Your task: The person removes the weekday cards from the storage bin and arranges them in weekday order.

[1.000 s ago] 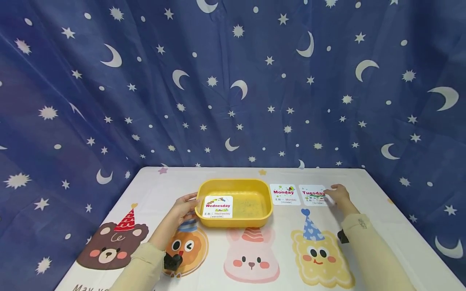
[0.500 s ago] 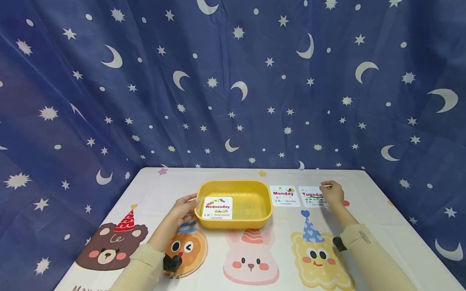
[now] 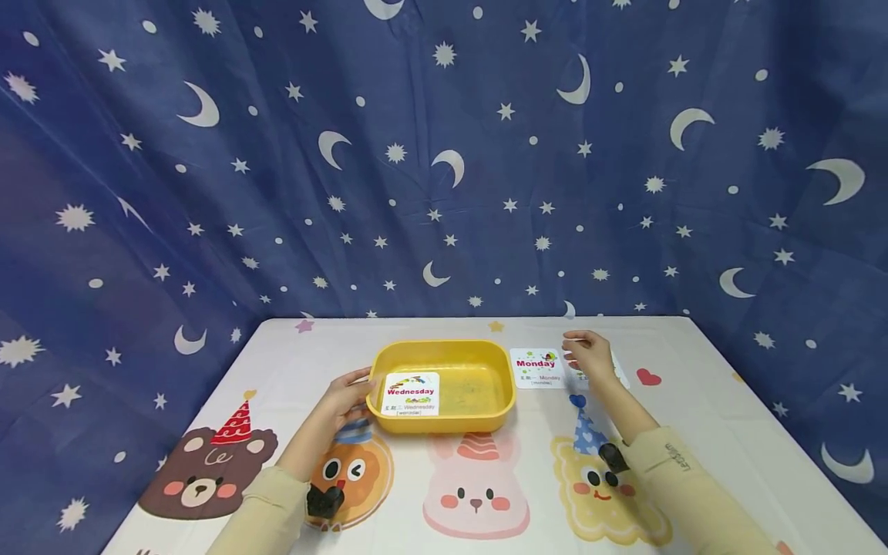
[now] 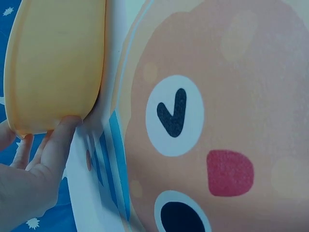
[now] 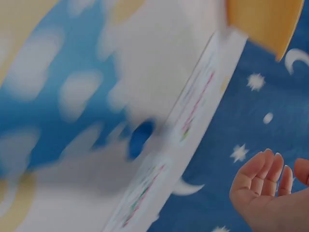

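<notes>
My left hand (image 3: 345, 397) holds the left end of a yellow plastic tray (image 3: 444, 423). In the left wrist view its fingers and thumb spread against the tray's end wall. Inside the tray, at the left, lies a white square card (image 3: 411, 395) printed "Wednesday". A "Monday" card (image 3: 536, 370) lies on the table just right of the tray. Beside it is the "Tuesday" card (image 3: 619, 374), mostly covered in the head view by my right hand (image 3: 590, 356). That hand hovers above it with loosely curled fingers, holding nothing; the right wrist view shows the palm bare.
A white tablecloth (image 3: 714, 432) with printed cartoon animals covers the table. Its far edge meets a blue curtain (image 3: 444, 193) patterned with moons and stars. A dark wrist camera (image 3: 613, 458) sits under the right forearm, another wrist camera (image 3: 324, 501) by the left.
My right hand has moved left from the right edge of the "Tuesday" card to above its left part. The left hand stays on the tray; the head view has shifted slightly.
</notes>
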`<state>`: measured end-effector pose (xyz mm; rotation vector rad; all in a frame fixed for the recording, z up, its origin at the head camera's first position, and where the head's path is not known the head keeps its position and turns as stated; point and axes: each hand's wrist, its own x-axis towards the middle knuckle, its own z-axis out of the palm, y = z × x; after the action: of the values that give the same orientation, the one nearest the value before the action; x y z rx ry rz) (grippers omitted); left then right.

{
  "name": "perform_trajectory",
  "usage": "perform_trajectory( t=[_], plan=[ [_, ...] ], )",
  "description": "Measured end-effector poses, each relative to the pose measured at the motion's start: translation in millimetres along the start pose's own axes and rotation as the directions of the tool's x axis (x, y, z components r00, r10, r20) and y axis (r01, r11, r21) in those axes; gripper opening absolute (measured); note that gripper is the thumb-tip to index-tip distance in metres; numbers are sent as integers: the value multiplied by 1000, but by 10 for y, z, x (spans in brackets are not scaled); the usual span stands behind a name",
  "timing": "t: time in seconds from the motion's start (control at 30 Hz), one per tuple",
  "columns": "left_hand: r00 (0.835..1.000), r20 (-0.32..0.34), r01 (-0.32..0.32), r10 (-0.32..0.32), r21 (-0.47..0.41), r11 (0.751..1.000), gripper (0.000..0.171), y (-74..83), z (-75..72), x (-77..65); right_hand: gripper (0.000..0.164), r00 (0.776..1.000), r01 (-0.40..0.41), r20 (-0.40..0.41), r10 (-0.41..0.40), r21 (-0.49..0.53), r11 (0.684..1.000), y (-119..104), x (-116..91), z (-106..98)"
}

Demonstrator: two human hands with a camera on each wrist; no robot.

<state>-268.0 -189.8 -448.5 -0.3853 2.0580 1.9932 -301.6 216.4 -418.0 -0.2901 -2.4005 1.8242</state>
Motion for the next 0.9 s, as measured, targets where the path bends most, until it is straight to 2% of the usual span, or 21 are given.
perform_trajectory(
  t=[0.17,0.33,0.63,0.8,0.9],
  plan=[
    [1000,13,1,-1,-4,1000,49,14,-10,3,30,994,-33,105,19,134,990,-184,-122,296],
    [1000,20,-2,2,0,1000,49,41,-9,22,28,973,-42,230,0,177,983,-376,-225,659],
    [1000,12,9,-9,18,1000,48,56,-14,19,31,912,28,408,-44,46,999,-618,-367,1174],
    [1000,12,10,-10,18,1000,49,40,-17,7,35,861,37,509,-7,-49,998,-659,-348,1401],
    [1000,11,11,-11,10,1000,49,22,-20,-1,37,834,45,552,22,-109,993,-612,-327,1546]
  ],
)
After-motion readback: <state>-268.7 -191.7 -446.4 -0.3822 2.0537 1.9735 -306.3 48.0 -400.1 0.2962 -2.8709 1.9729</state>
